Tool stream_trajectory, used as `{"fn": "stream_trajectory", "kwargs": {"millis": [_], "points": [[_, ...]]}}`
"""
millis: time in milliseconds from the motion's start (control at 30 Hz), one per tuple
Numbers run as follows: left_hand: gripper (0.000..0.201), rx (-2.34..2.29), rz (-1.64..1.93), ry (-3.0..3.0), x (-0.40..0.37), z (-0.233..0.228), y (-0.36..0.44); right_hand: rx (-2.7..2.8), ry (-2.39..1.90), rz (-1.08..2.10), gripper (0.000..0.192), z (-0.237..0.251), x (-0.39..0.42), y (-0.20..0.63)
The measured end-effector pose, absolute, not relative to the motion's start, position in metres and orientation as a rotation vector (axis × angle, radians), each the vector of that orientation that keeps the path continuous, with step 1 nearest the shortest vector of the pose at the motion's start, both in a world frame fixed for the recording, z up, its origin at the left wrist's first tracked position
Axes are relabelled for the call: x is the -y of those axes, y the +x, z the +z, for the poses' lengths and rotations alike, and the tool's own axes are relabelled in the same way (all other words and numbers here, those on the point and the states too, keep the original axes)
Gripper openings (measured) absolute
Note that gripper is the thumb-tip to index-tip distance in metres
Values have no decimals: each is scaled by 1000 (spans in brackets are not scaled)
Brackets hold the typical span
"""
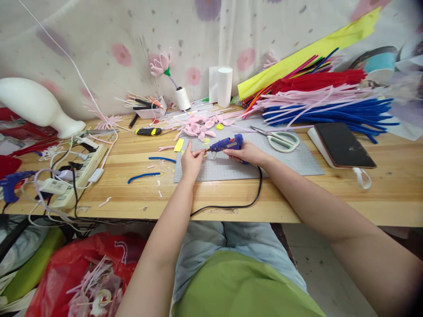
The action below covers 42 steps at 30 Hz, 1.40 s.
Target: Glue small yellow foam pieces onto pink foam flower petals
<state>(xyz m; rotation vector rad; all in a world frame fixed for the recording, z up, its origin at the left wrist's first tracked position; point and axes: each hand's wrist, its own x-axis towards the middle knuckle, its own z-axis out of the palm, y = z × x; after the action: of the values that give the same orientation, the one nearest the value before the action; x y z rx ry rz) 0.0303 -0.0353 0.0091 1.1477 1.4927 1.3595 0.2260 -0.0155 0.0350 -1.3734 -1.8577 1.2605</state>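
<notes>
My right hand [247, 153] is wrapped round the handle of a blue hot glue gun [226, 144], whose nozzle points left. A black cord trails from it over the table edge. My left hand [192, 161] is closed in a pinch right at the nozzle tip; whatever its fingers hold is too small to make out. Both hands are above a grey cutting mat [218, 169]. Just behind them lie pink pipe-cleaner petals [197, 126] and a small yellow round piece [220, 127]. A yellow paper piece [179, 145] lies beside my left hand.
Scissors [283, 141] lie on the mat's right, near a phone [343, 144]. Bundled pipe cleaners [327, 110] fill the back right. Left are blue pipe-cleaner pieces [143, 176], a utility knife [148, 131], a power strip [81, 176] and a second glue gun [13, 184].
</notes>
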Motion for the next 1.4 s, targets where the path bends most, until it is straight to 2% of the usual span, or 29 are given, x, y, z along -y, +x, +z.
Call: {"fn": "stream_trajectory", "kwargs": {"millis": [633, 867, 1100, 1400], "points": [[80, -1473, 1363, 1129, 35, 7, 30, 1862, -1375, 1276, 44, 35, 15, 228], [81, -1501, 1354, 1186, 33, 2, 27, 1717, -1112, 1343, 43, 33, 12, 234], [81, -1440, 1404, 1050, 34, 8, 28, 1481, -1414, 875, 39, 20, -10, 265], [82, -1368, 1486, 862, 30, 7, 27, 1606, -1899, 412, 44, 10, -29, 275]]}}
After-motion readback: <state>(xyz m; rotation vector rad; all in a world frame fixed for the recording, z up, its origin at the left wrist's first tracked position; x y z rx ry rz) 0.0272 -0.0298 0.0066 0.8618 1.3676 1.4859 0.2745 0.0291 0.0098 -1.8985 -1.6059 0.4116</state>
